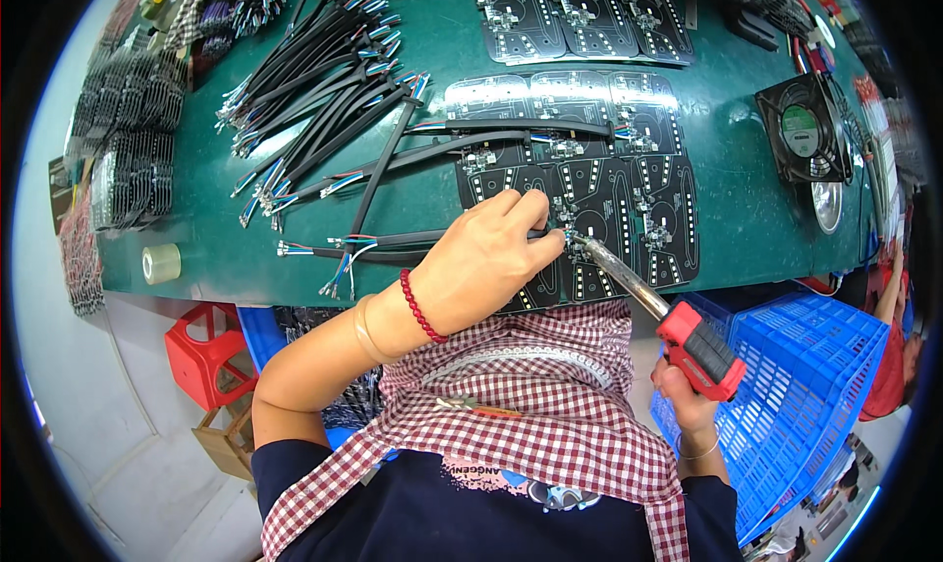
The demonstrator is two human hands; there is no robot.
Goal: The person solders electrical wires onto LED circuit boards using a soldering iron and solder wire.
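My left hand [491,252] is closed, its thumb and fingers pinching the end of a black sheathed cable [393,240] over a panel of black circuit boards [670,184]. Coloured wire ends stick out of the cable's far-left end. My right hand [686,393] grips the red and black handle of a soldering iron [638,292]. Its metal tip reaches the board right beside my left fingertips; whether it touches a wire there is too small to tell. Another cable [530,125] lies across the boards' upper part.
A pile of black cables [314,81] lies at the left. Another board panel [580,17] is at the back. A fan [801,130] stands right, above a blue crate [786,375]. Stacked boards [128,140], a tape roll [161,263] and a red stool [201,361] are left.
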